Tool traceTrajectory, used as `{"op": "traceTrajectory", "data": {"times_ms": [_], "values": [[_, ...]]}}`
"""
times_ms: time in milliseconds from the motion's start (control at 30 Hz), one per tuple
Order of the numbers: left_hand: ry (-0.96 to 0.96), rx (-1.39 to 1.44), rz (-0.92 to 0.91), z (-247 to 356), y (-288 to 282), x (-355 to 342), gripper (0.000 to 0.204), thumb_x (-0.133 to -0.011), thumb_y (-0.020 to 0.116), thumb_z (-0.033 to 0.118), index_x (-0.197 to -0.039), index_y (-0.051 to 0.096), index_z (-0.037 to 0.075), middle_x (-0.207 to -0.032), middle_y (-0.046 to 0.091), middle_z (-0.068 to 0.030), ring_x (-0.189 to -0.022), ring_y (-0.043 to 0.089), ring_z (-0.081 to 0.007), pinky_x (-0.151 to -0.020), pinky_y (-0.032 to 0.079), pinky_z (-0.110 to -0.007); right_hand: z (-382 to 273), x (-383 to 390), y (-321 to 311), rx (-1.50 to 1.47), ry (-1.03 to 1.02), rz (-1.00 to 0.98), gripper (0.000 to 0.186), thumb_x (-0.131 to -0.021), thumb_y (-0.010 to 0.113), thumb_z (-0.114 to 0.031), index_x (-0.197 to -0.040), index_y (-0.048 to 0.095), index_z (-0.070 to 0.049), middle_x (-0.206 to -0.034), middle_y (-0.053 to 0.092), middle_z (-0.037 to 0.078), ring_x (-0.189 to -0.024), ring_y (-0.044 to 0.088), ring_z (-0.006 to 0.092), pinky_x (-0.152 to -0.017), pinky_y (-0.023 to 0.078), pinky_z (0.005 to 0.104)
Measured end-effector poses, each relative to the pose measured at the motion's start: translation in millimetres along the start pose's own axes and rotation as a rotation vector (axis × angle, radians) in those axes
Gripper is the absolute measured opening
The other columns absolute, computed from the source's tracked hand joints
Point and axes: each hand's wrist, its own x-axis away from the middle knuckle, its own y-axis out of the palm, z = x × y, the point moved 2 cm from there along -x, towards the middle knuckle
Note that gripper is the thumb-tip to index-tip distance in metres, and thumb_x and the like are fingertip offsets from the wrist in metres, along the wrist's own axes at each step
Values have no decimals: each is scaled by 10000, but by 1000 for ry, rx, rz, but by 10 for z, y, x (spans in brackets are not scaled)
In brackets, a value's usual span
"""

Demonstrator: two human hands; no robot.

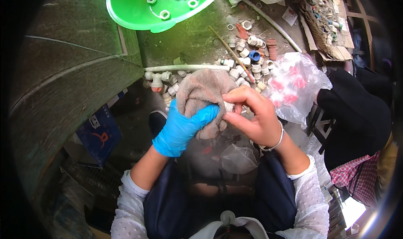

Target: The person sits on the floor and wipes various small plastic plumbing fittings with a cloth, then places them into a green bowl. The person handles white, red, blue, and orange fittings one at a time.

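A grimy grey cloth [201,84] is bunched up in front of me over the worktop's near edge. My left hand [180,125], in a blue glove, is closed on it, thumb across its folds. My bare right hand [252,117] grips its right side with bent fingers, at a small whitish ribbed piece [228,106] that shows between the folds and is partly hidden by cloth and fingers. Just beyond lie many loose white plastic pipe fittings [256,69], with a blue one [254,55] among them.
A green basin [130,19] with fittings stands on the worktop [226,8]. Around are white pipes [182,67], a thin stick [228,50], a plastic bag [294,88] with pink pieces, and cardboard [336,52] holding small parts. Another person in black [348,113] is at the right.
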Motion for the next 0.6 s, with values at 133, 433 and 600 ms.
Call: {"op": "traceTrajectory", "data": {"times_ms": [133, 433, 600], "values": [[80, -71, 29, -17, -32, 80, 538, -722, 707, 169, -1185, 493, -3, -1085, 574, -83, -1010, 542, -151, -879, 449, -308, 96, 25, 24, -776, 531, -7, 224, -837, 613, -76, -1023, 532, 19, -864, 572, 42, -691, 527, 66, -586, 433, 220], [-209, 485, -50, -113, 46, -51, 490, -795, 638, 128, -1229, 452, -2, -1117, 562, -96, -1008, 565, -189, -873, 477, -312, 57, -58, 52, -320, 122, 64, 330, -761, 684, -81, -1068, 585, -8, -904, 538, 16, -675, 422, 68, -655, 400, 211], [-204, 463, -14, -175, 39, -63, 559, -864, 545, 286, -1315, 361, 13, -1222, 501, -133, -1077, 539, -233, -904, 464, -355, 172, -1, 69, -471, 245, 184, 350, -824, 599, -91, -1156, 529, -5, -1006, 570, 103, -869, 566, 150, -759, 449, 269]]}}
